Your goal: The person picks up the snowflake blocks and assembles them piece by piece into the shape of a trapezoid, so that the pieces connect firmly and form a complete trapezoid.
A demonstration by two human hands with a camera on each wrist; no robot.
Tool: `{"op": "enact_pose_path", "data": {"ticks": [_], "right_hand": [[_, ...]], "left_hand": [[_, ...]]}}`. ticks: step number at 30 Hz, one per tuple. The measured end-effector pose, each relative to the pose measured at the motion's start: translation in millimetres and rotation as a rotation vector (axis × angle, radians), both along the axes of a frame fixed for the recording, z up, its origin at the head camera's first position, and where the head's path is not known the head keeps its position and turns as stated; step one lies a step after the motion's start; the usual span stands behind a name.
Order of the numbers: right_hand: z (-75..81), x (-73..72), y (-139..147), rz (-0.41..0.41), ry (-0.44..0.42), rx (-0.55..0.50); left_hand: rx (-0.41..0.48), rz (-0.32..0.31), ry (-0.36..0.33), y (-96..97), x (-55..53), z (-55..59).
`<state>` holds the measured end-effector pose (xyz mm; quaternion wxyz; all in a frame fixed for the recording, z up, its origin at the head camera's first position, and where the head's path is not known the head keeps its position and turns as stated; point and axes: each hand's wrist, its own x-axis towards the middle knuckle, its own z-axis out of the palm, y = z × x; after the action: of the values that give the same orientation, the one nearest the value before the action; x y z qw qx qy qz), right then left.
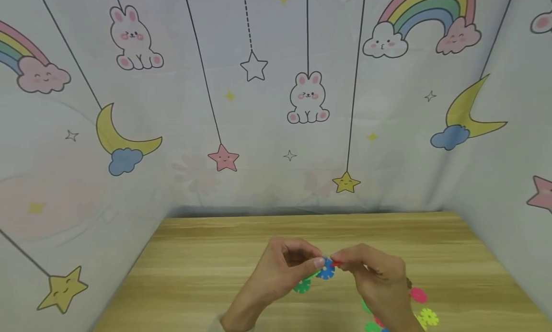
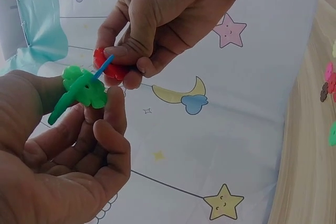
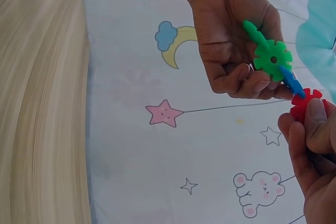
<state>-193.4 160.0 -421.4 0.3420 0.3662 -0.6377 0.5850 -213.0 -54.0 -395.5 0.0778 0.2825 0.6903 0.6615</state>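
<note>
Two hands are held up over the table (image 1: pixel 194 274). By the left hand (image 1: pixel 282 272), the green discs (image 3: pixel 273 60) are pinched with thumb and finger, and the blue disc (image 1: pixel 326 269) is joined at their end. By the right hand (image 1: pixel 381 277), the nearer one, the red disc (image 1: pixel 336 263) is pinched tight.

In the head view, the red disc is seen edge-on at about 2 o'clock from the blue middle, its long line set from 9 to 3 o'clock. The blue rim is touched by it; whether the slots are pushed together cannot be told. All are thin, bright and round, with little notches cut in the rims. Loose discs (image 1: pixel 419 295) are spread at about 4 o'clock.
</note>
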Motion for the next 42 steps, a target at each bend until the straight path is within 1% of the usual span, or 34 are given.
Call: {"op": "enact_pose_path", "data": {"ticks": [2, 5, 6, 9, 12, 16, 18, 20, 22, 23, 27, 29, 33, 38, 42], "right_hand": [[-0.8, 0.3, -1, -0.011, 0.004, 0.006], [-1.9, 0.7, -3, -0.040, 0.001, 0.026], [-1.9, 0.7, -3, -0.063, -0.002, 0.038], [-1.5, 1.2, -1, -0.077, -0.047, 0.064], [0.5, 1.9, 3, -0.065, -0.137, 0.094], [4.9, 4.4, 8, -0.067, -0.302, 0.130], [6.8, 5.9, 9, -0.076, -0.398, 0.133], [8.1, 6.7, 10, -0.078, -0.474, 0.132], [8.7, 6.7, 12, -0.059, -0.526, 0.130], [8.6, 6.4, 12, -0.046, -0.539, 0.138], [8.2, 5.4, 13, 0.010, -0.570, 0.169], [8.2, 5.4, 13, 0.031, -0.586, 0.177], [8.7, 5.5, 11, 0.039, -0.621, 0.178], [8.9, 4.6, 11, 0.041, -0.672, 0.171], [8.0, 2.8, 13, 0.041, -0.691, 0.168]], "left_hand": [[0.007, -0.001, 0.012, 0.3, -0.1, -1.2], [0.009, 0.001, 0.007, 1.0, -0.3, -2.2], [0.006, 0.002, 0.008, 1.2, -0.5, -2.6], [0.004, 0.007, -0.007, 1.7, -1.2, -3.3], [0.006, 0.014, -0.039, 1.4, -1.7, -3.2], [-0.017, 0.029, -0.082, -1.1, -2.5, -2.4], [-0.046, 0.050, -0.092, -2.2, -3.1, -1.5], [-0.080, 0.084, -0.088, -2.9, -3.2, -0.4], [-0.114, 0.117, -0.066, -2.4, -2.6, 0.8], [-0.128, 0.127, -0.046, -1.8, -2.2, 1.2], [-0.179, 0.141, 0.073, 2.4, 0.4, 1.3], [-0.196, 0.147, 0.118, 4.1, 1.5, 0.7], [-0.221, 0.167, 0.140, 3.9, 2.6, -0.3], [-0.230, 0.162, 0.155, 2.0, 1.1, -1.2], [-0.221, 0.159, 0.179, 2.6, -0.4, -2.3]]}}
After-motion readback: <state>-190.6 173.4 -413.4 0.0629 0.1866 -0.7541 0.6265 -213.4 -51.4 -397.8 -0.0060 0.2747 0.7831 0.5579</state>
